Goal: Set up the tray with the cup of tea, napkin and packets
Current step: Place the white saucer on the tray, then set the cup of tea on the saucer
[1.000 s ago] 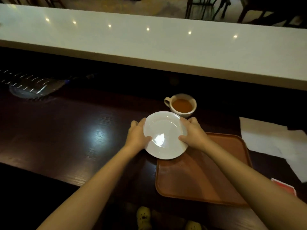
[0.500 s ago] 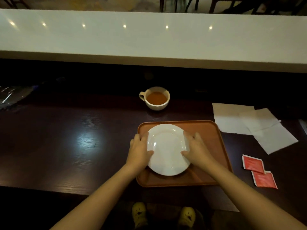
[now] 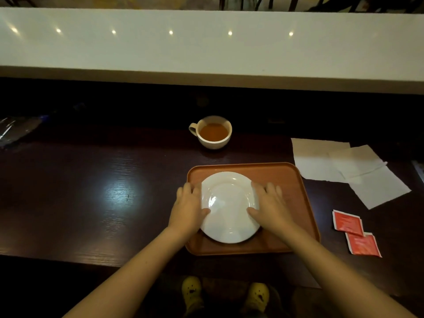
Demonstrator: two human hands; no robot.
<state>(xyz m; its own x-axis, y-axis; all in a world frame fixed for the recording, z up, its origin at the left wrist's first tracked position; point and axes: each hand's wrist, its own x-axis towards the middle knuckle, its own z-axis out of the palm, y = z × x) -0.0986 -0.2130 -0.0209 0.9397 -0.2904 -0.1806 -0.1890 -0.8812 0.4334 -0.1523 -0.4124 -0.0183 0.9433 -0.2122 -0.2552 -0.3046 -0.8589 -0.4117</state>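
Both my hands grip the white plate point(image 3: 229, 206) over the brown tray point(image 3: 275, 172).

My left hand point(image 3: 188, 208) covers the plate's left edge and my right hand point(image 3: 270, 208) its right edge, thumbs on the rim; my fingers hide whether the plate rests fully on the tray. Since half a second ago little has changed: the plate stays on the tray's left half. The cup of tea point(image 3: 213, 131) stands on the dark table point(image 3: 91, 191) beyond my grip, the napkins point(image 3: 348, 168) and two red packets point(image 3: 355, 232) lie off the tray to my right.
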